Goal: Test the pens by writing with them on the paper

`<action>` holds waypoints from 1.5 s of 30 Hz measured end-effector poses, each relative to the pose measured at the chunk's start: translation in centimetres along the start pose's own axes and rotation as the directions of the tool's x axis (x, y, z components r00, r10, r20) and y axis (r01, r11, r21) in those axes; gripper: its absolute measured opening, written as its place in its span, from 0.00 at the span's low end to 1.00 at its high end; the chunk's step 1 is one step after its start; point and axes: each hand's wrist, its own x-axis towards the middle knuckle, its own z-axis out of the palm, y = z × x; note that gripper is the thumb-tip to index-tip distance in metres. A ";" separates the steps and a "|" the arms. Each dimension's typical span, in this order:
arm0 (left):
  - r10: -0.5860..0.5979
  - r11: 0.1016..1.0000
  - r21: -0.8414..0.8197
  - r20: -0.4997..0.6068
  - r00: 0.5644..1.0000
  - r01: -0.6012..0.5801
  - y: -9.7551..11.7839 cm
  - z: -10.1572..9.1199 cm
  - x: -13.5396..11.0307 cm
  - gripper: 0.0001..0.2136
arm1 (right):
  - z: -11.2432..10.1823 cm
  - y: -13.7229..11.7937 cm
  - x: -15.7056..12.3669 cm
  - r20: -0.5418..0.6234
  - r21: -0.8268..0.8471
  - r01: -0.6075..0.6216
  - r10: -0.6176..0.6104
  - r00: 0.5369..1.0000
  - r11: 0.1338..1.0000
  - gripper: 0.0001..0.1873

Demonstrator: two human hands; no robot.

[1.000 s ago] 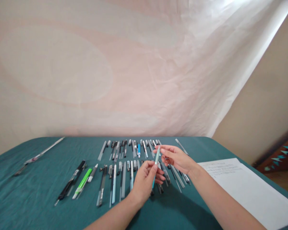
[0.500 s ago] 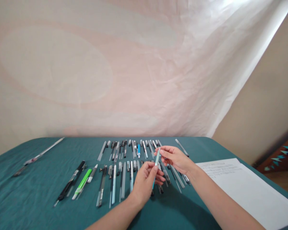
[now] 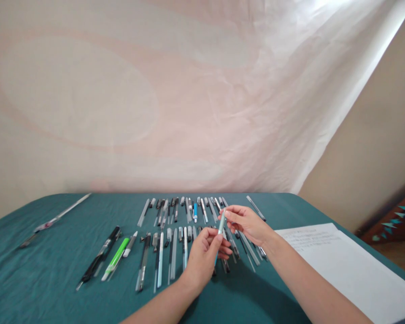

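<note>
A slim pale-green pen (image 3: 222, 222) is held tilted above the table, its upper end leaning away from me. Around its lower part, the thumb and fingers of my left hand (image 3: 209, 252) are closed. My right hand (image 3: 245, 224) pinches the upper end between thumb and fingertips. A bit of blue shows below the left fingers. Under and behind both hands lie pens and pen parts in two rows; my hands hide some of the near row. A light-blue pen (image 3: 160, 261) and a dark clear-barrelled pen (image 3: 143, 263) lie left of my left hand.
A green pen (image 3: 115, 258), a black pen (image 3: 101, 254) and a white pen part (image 3: 130, 244) lie at left. Farther left is a long thin wrapped item (image 3: 59, 218). White paper with writing (image 3: 337, 265) lies at right. A pale curtain (image 3: 189, 112) hangs behind the dark-green tablecloth (image 3: 47, 288).
</note>
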 end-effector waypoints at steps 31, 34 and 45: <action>0.036 0.972 -0.230 -0.097 0.995 -0.057 1.0 -0.7 0.6 0.12 | 0.3 -0.3 -0.6 0.026 -0.336 0.131 -0.130 0.991 0.933 0.19; 0.023 0.954 -0.292 -0.170 0.985 -0.073 1.0 -1.1 0.9 0.13 | -0.5 -1.0 -1.3 0.251 -0.436 0.118 -0.005 0.968 0.892 0.15; 0.002 0.924 -0.378 -0.140 0.990 -0.056 0.8 -1.0 0.9 0.11 | 0.4 -1.7 -1.6 0.508 -0.481 0.180 0.106 0.855 0.858 0.27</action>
